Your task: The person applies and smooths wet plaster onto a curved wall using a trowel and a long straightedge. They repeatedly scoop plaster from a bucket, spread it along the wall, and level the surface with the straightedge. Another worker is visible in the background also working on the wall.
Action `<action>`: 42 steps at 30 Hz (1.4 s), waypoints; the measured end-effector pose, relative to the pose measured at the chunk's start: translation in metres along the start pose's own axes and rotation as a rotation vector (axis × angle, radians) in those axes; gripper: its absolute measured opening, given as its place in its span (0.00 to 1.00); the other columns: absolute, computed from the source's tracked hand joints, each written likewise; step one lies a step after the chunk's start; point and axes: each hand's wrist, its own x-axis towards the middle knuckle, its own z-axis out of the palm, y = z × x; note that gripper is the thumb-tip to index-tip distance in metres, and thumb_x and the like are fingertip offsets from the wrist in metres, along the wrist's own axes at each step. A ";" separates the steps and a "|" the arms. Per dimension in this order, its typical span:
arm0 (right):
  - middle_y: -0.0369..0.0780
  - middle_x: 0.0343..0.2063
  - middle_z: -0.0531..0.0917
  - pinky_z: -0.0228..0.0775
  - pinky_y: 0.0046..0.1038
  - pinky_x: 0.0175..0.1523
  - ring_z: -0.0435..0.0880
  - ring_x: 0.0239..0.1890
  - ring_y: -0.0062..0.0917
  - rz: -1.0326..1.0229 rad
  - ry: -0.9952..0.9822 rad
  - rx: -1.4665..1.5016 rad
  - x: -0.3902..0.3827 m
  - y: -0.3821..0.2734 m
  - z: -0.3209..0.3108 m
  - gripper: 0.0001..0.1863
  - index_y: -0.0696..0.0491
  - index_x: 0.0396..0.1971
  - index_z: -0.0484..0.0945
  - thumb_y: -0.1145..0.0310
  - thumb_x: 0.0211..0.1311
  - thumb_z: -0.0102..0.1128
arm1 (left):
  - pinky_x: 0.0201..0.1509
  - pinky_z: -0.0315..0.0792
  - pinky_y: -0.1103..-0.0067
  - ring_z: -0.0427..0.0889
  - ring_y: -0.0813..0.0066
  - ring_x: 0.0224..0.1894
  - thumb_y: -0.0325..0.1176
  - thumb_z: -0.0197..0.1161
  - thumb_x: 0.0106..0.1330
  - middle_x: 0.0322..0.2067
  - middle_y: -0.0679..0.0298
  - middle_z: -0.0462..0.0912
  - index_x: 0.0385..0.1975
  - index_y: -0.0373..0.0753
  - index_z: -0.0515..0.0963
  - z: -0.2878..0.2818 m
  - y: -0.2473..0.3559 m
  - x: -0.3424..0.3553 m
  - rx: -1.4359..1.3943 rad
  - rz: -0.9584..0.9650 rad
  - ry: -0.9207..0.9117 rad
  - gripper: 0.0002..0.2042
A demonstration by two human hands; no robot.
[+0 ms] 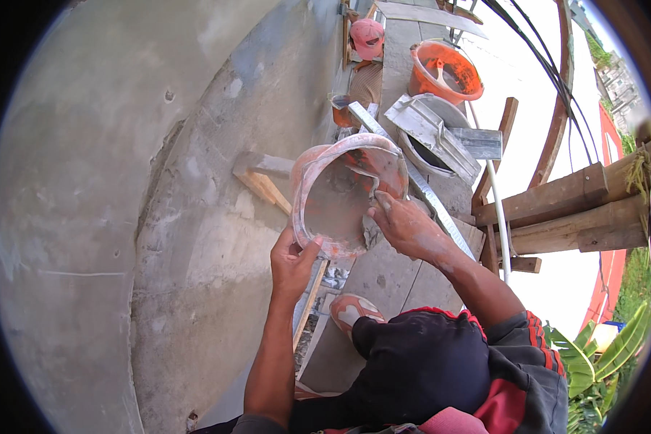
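A mortar-smeared orange bucket is tilted so that its mouth faces me, with a grey wet-looking mix inside. My left hand is closed on the near left part of its rim, thumb on the inner side. At the right side of the mouth, my right hand is wrapped round the handle of a trowel. The trowel's bent metal neck reaches into the bucket; its blade is hard to make out against the mix. Grey smears coat the right hand and wrist.
A grey plastered wall rises on the left. Beyond the bucket lie a long metal straightedge, a black tub under grey boards and another orange bucket. A person in a pink cap is farther off. Wooden beams stand right.
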 end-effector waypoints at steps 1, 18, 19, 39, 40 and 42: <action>0.62 0.37 0.84 0.77 0.55 0.46 0.86 0.38 0.59 -0.071 0.064 -0.007 0.006 -0.007 0.003 0.22 0.68 0.50 0.73 0.61 0.78 0.48 | 0.51 0.81 0.75 0.83 0.77 0.48 0.21 0.64 0.71 0.46 0.61 0.84 0.50 0.32 0.76 0.000 0.000 0.001 0.004 -0.004 0.002 0.10; 0.59 0.39 0.82 0.81 0.49 0.39 0.87 0.38 0.55 -0.046 -0.078 -0.267 -0.016 -0.020 0.041 0.29 0.69 0.67 0.64 0.64 0.75 0.50 | 0.54 0.73 0.80 0.80 0.80 0.47 0.20 0.64 0.71 0.45 0.64 0.84 0.50 0.31 0.77 -0.010 0.005 0.000 -0.075 -0.039 0.084 0.10; 0.60 0.38 0.82 0.81 0.49 0.39 0.87 0.37 0.55 -0.035 -0.070 -0.239 -0.016 -0.020 0.038 0.28 0.70 0.66 0.64 0.65 0.75 0.50 | 0.54 0.73 0.80 0.80 0.80 0.47 0.21 0.64 0.71 0.44 0.64 0.84 0.49 0.31 0.78 -0.012 0.007 0.001 -0.071 -0.030 0.078 0.10; 0.51 0.35 0.81 0.83 0.38 0.33 0.90 0.33 0.43 -0.257 -0.085 -0.488 -0.016 -0.053 0.005 0.25 0.67 0.63 0.70 0.72 0.70 0.53 | 0.60 0.74 0.77 0.81 0.77 0.52 0.19 0.63 0.71 0.51 0.61 0.83 0.56 0.30 0.76 -0.042 0.005 0.004 -0.034 -0.080 -0.015 0.14; 0.52 0.38 0.81 0.82 0.40 0.35 0.89 0.33 0.44 -0.254 -0.064 -0.473 -0.014 -0.061 -0.004 0.26 0.65 0.65 0.68 0.71 0.69 0.54 | 0.60 0.74 0.77 0.81 0.77 0.52 0.19 0.63 0.71 0.51 0.61 0.83 0.56 0.30 0.76 -0.043 0.005 0.003 -0.012 -0.067 -0.010 0.15; 0.54 0.42 0.81 0.81 0.45 0.39 0.89 0.33 0.47 -0.246 -0.017 -0.450 -0.002 -0.073 -0.021 0.29 0.61 0.68 0.66 0.70 0.69 0.55 | 0.60 0.73 0.78 0.80 0.77 0.53 0.19 0.63 0.71 0.51 0.62 0.83 0.57 0.29 0.77 -0.039 0.005 0.001 0.028 -0.034 -0.005 0.15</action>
